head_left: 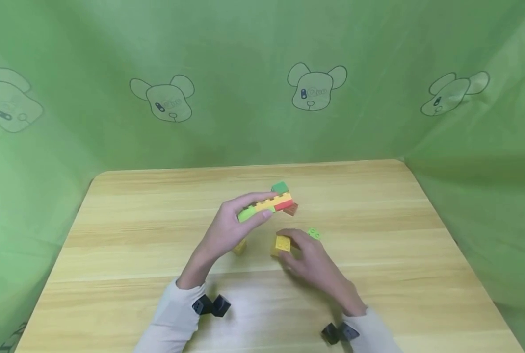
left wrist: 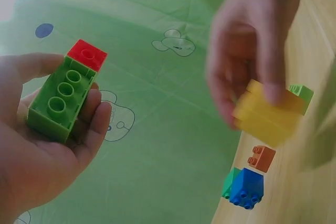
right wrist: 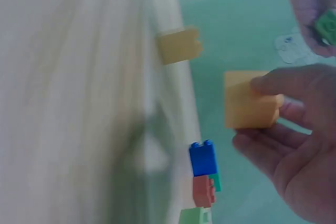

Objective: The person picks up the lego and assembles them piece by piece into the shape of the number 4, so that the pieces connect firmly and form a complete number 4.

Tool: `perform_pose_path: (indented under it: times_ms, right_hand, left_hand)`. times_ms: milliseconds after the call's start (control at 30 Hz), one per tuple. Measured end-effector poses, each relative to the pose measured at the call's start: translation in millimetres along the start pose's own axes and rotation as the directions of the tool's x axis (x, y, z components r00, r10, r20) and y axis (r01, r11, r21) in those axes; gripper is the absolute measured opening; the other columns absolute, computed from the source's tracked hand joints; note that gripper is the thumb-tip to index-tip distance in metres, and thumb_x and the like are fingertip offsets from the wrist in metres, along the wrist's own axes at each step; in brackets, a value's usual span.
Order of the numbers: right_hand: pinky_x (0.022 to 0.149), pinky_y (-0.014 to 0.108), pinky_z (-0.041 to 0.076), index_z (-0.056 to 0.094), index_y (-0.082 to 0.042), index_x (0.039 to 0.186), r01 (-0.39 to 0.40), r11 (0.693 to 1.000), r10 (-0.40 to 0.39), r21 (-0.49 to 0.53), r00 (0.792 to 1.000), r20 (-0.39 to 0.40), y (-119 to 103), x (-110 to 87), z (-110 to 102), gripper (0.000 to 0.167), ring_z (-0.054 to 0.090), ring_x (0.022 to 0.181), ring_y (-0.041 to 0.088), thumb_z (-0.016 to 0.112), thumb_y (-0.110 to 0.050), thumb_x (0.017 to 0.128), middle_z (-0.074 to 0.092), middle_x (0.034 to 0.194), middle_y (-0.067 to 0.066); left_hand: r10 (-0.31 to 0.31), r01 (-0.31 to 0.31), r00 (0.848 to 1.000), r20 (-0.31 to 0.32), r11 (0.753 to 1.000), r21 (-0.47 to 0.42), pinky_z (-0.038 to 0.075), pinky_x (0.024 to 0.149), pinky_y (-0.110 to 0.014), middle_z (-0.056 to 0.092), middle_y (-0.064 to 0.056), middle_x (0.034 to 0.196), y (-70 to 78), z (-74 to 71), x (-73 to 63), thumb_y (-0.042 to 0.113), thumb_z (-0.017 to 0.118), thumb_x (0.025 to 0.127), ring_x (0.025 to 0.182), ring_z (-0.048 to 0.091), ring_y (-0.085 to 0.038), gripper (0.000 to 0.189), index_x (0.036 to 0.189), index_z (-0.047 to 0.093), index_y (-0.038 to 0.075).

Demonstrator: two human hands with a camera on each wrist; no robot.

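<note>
Left hand (head_left: 227, 223) holds a brick bar (head_left: 269, 204) above the surface, beyond its middle toward the far edge. Thumb on the near side, fingers on the far side: leaves the red end and most top studs uncovered. Bar is two layers, yellow over light green plus red; the yellow seems to bridge the green/red joint, likely what ties them together.

Right hand (head_left: 308, 255) pinches a yellow block (head_left: 282, 243), thumb against fingers on opposite sides, apparently off the surface, nearer than the bar. Side grip leaves its studded top free. One brick or two stacked, can't tell; left wrist view is blurred.

Loose on the table (head_left: 377, 294), all within reach: second yellow brick (head_left: 239, 247) near mid-surface, partly under the left hand; green brick (head_left: 279, 187) closest to the far edge; blue brick (left wrist: 247, 188) right by it, contact unclear; orange-brown brick (head_left: 292, 210) near those; light green brick (head_left: 313, 234) past the right hand, toward the right edge.

Materials: bricks look like smooth moulded plastic, boxy, round studs. Bar's green underside is hollow with three round tubes. Tabletop is pale wood grain, rounded far corners. Backdrop cloth (head_left: 245, 142) is soft, creased, with bear-head outlines.
</note>
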State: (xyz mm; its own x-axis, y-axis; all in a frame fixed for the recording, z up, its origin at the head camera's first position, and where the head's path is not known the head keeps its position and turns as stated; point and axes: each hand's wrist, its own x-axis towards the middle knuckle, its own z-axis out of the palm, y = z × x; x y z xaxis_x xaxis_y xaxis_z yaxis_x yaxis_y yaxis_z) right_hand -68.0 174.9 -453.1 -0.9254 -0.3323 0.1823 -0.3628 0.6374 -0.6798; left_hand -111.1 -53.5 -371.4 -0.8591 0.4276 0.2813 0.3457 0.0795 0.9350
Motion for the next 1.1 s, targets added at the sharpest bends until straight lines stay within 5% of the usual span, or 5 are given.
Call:
perform_pose_path:
  times_ms: [200, 367, 467, 833, 1100]
  right_hand:
    - [0.100, 0.038, 0.056, 0.064, -0.006, 0.136, 0.053, 0.971, -0.039, 0.234, 0.997, -0.062, -12, -0.6, -16, 0.045, 0.063, 0.123, 0.034, 0.077, -0.004, 0.093, 0.066, 0.132, 0.012]
    - [0.099, 0.033, 0.056, 0.056, 0.004, 0.135, 0.000, 0.877, 0.048, 0.481, 0.995, -0.086, -22, 0.9, -26, 0.047, 0.065, 0.120, 0.027, 0.075, 0.002, 0.092, 0.060, 0.136, 0.021]
    - [0.095, 0.032, 0.058, 0.052, 0.008, 0.132, -0.027, 0.839, 0.090, 0.544, 0.992, -0.090, -26, 2.8, -31, 0.048, 0.068, 0.115, 0.021, 0.075, 0.006, 0.090, 0.059, 0.134, 0.024]
    - [0.094, 0.030, 0.059, 0.042, 0.004, 0.147, -0.022, 0.820, 0.105, 0.572, 0.988, -0.112, -27, 3.4, -36, 0.062, 0.070, 0.108, 0.015, 0.072, 0.007, 0.093, 0.066, 0.124, 0.024]
    - [0.090, 0.026, 0.060, 0.048, 0.003, 0.147, -0.003, 0.854, 0.101, 0.520, 0.982, -0.161, -27, 2.3, -36, 0.059, 0.071, 0.101, 0.015, 0.074, 0.002, 0.094, 0.071, 0.118, 0.020]
  left_hand:
    - [-0.003, 0.002, 1.000, 0.028, 1.000, 0.010, 0.039, 0.118, -0.048, 0.066, 0.009, 0.138, -5.2, 0.3, 1.7, 0.024, 0.070, 0.100, 0.134, 0.055, -0.012, 0.035, 0.135, 0.069, 0.019]
    - [-0.005, 0.004, 0.999, 0.052, 1.000, 0.020, 0.043, 0.115, -0.044, 0.065, 0.006, 0.138, -7.7, 2.3, 1.4, 0.021, 0.072, 0.099, 0.133, 0.056, -0.014, 0.036, 0.135, 0.070, 0.019]
    - [0.005, -0.007, 0.998, 0.065, 0.999, 0.032, 0.045, 0.114, -0.043, 0.065, 0.002, 0.140, -8.3, 3.6, 1.4, 0.017, 0.073, 0.097, 0.134, 0.056, -0.016, 0.037, 0.134, 0.070, 0.016]
    - [-0.008, -0.001, 0.996, 0.092, 0.995, 0.101, 0.040, 0.117, -0.047, 0.062, 0.001, 0.144, -8.3, 8.6, -0.3, 0.016, 0.074, 0.097, 0.139, 0.052, -0.020, 0.038, 0.134, 0.070, 0.017]
    - [0.001, -0.017, 0.994, 0.107, 0.988, 0.153, 0.043, 0.115, -0.046, 0.063, -0.002, 0.143, -10.3, 9.3, -1.0, 0.017, 0.075, 0.096, 0.137, 0.053, -0.021, 0.038, 0.133, 0.071, 0.016]
